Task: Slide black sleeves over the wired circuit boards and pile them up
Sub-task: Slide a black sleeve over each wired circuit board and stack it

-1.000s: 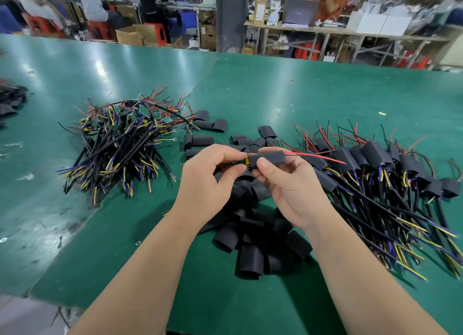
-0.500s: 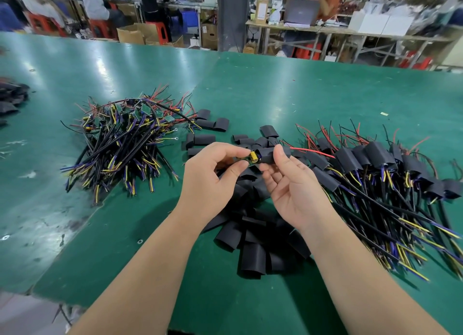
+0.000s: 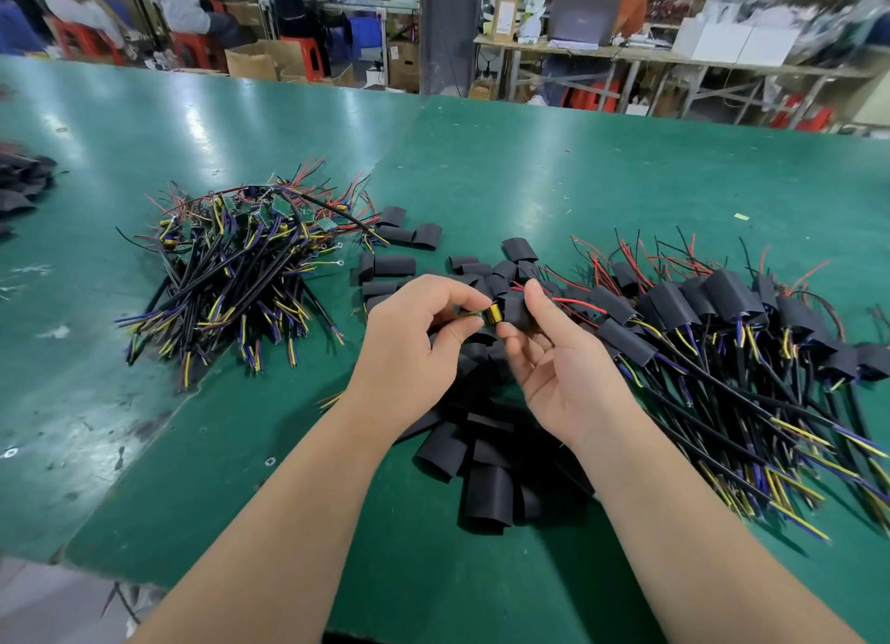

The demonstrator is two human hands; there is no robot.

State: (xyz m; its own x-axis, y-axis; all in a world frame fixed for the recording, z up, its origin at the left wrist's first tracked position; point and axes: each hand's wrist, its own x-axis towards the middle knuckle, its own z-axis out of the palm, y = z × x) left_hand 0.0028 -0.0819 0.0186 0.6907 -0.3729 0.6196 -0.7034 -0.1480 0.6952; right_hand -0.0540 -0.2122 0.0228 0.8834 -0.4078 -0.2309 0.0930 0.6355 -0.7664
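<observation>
Bright, even overhead light fills the room. Pale glare streaks the green counter (image 3: 202,128) at upper left. Soft shadows lie beneath the forearms. Wide-angle distortion bends the edges, and the background workbenches (image 3: 674,61) are blurred.

Two hands (image 3: 409,350) (image 3: 563,378); one sleeve (image 3: 516,310), one board (image 3: 493,314) held; two wired-board heaps (image 3: 231,277) (image 3: 722,335).

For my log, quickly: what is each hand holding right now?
Left hand: pinches the circuit board.
Right hand: holds the black sleeve.

Green table (image 3: 530,162) with bare wired boards (image 3: 231,258), loose black sleeves (image 3: 486,494), sleeved boards (image 3: 722,306)
</observation>
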